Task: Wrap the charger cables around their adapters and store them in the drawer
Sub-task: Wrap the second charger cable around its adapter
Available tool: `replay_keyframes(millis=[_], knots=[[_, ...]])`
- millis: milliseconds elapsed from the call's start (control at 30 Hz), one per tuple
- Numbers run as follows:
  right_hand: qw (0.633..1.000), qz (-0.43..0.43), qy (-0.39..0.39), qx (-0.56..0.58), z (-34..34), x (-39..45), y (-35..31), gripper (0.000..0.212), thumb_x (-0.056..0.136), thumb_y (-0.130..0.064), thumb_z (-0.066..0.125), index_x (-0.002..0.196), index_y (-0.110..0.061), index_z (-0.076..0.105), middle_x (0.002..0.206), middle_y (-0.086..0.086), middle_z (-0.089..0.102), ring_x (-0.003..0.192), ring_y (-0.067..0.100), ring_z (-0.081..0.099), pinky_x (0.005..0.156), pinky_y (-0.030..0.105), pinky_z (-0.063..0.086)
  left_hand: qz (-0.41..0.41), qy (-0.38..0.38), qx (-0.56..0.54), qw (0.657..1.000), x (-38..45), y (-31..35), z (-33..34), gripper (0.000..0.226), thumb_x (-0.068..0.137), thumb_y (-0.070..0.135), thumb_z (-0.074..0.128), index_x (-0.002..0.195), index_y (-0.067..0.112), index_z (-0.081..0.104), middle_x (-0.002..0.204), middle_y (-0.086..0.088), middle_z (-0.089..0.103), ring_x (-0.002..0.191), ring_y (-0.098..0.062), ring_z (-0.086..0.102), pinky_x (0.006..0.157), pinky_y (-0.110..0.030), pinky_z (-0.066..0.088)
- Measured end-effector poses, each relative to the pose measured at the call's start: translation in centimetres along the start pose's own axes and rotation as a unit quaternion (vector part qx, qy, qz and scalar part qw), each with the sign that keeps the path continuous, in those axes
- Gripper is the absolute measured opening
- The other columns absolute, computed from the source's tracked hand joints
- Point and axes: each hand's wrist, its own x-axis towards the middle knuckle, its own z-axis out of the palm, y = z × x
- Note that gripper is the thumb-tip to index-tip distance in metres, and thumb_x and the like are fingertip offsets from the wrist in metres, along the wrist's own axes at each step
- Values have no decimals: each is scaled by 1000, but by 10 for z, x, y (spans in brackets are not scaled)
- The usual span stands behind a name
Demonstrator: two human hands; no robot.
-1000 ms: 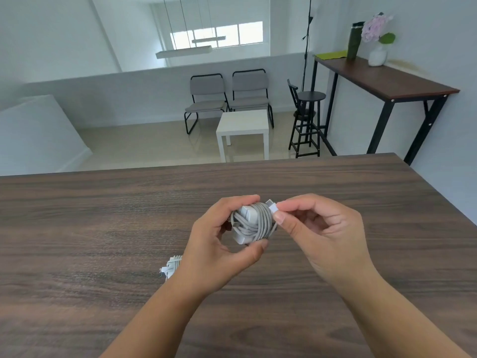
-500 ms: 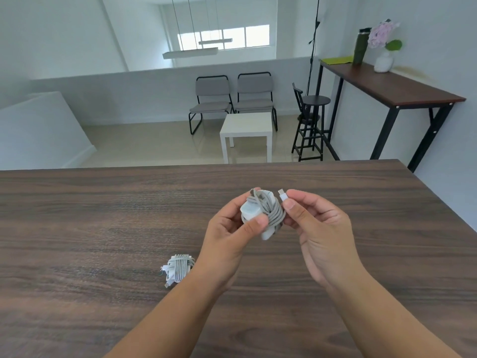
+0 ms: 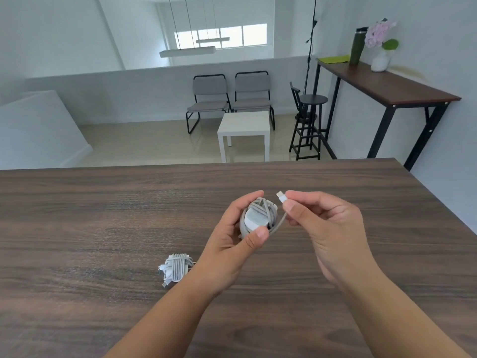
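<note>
Already one part of the task looks finished: a wrapped charger lies on the wooden table in the lower left of the frame, its cable wound in tidy turns around the body, near the left wrist but not touching it. The second charger is in the middle of the frame, held above the table. Its cable is almost fully wound around the white adapter, and only a short free end with the plug remains outside.

The left hand grips this bundle, with the thumb pressed on its lower side and the fingers curled around the far side, so the turns cannot slip off. The right hand is just beside it and pinches the free end of the cable right under the plug, between the thumb and the first finger; the other fingers are curled loosely and hold nothing else. The plug points up and to the left.

What is left, by judgement, is to tuck or wind this last short piece so that it stays, and then to put both chargers away. No drawer is visible in the picture, so the storing step seems not yet started.
</note>
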Motion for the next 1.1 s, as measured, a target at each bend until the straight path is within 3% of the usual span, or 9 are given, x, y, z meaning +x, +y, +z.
replay_keyframes(millis=[133,300,433,600,700,867,1000,1100], knots=[[987,57,-104,-108,-8,6,-10,13,77,-1,71,82,-11,77,70,7,72,62,10,60,62,21,52,-5,-19,-19,1000,-6,1,-5,64,77,40,78,129,21,46,122,4,62,109,-13,59,91,-28,49],[962,67,-199,-175,-14,8,-18,14,81,-3,69,85,-14,78,73,5,73,66,10,60,64,19,50,-4,-20,-30,999,-9,4,-13,60,76,39,79,124,15,53,129,-7,63,114,-18,60,92,-29,49],[953,55,-211,-211,-14,10,-17,16,82,-2,68,85,-16,77,74,2,74,68,8,63,66,17,51,1,-30,-8,1000,-8,5,-16,66,80,42,75,131,7,53,124,-12,62,109,-18,59,92,-29,48],[949,24,-212,-233,-15,4,-9,14,82,-4,70,89,-13,76,86,4,76,85,21,70,82,31,56,-5,-62,28,998,-6,3,-26,67,82,49,70,133,7,54,118,-20,57,106,-22,58,92,-31,47],[968,0,-192,-161,-15,-2,3,12,76,-4,73,86,-9,76,85,9,75,83,23,70,78,30,57,-26,-73,4,997,-9,-1,-26,65,82,51,70,132,12,57,118,-14,60,104,-21,58,87,-34,48],[989,29,-140,-33,-8,-10,24,12,62,-9,76,74,-8,75,72,6,74,68,10,66,64,18,52,-69,-76,-82,991,-16,-8,-27,59,78,53,73,127,21,63,117,-4,67,99,-15,61,76,-28,50],[970,-75,-162,-167,-18,-10,26,21,68,-21,84,87,-15,77,83,6,71,75,18,66,68,29,55,-66,-57,-76,993,-15,-9,-24,59,77,54,73,126,23,63,110,-1,68,90,-13,60,70,-26,50],[960,-95,-176,-198,-20,-8,28,18,72,-22,82,89,-18,77,84,0,70,76,20,66,68,31,53,-59,-47,-58,995,-15,-10,-25,58,77,55,73,126,25,63,109,-1,67,90,-14,60,70,-27,50]])
